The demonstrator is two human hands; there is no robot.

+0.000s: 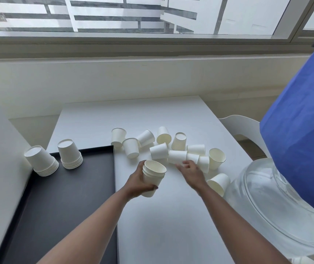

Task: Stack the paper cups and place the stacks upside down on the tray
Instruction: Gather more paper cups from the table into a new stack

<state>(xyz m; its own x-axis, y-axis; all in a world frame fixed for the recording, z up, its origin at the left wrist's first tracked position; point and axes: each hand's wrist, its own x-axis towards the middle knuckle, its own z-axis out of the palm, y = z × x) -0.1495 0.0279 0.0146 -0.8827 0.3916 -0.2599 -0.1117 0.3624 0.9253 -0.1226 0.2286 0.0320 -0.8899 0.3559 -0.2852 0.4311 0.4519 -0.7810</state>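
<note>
Over the white table (171, 216), the left hand (139, 182) grips a short stack (153, 179) of nested cups, mouths up and tipped a little toward the pile, fingers curled round its lower wall. Right hand (189, 171) is out at the near edge of the loose cups (171, 149), fingers bent and reaching toward a cup lying on its side (177, 156); whether they've actually closed on it, I can't tell — the fingertips are blurred against the white paper.

So we're mid-stacking, by my read: third stack under construction. Two finished stacks already sit upside down at the far end of the black tray (61, 197), one (42, 161) at the far left corner, one (70, 154) just beside it. Plenty of cups left, scattered on their sides and upright, and one more (219, 183) lying near the glass bowl (277, 202).

Next move, I'd say, calls for pinching that sideways cup, turning it mouth-up, and dropping it squarely into the held stack. Thin paper walls: a hard squeeze could dent the rim and jam the nesting.
</note>
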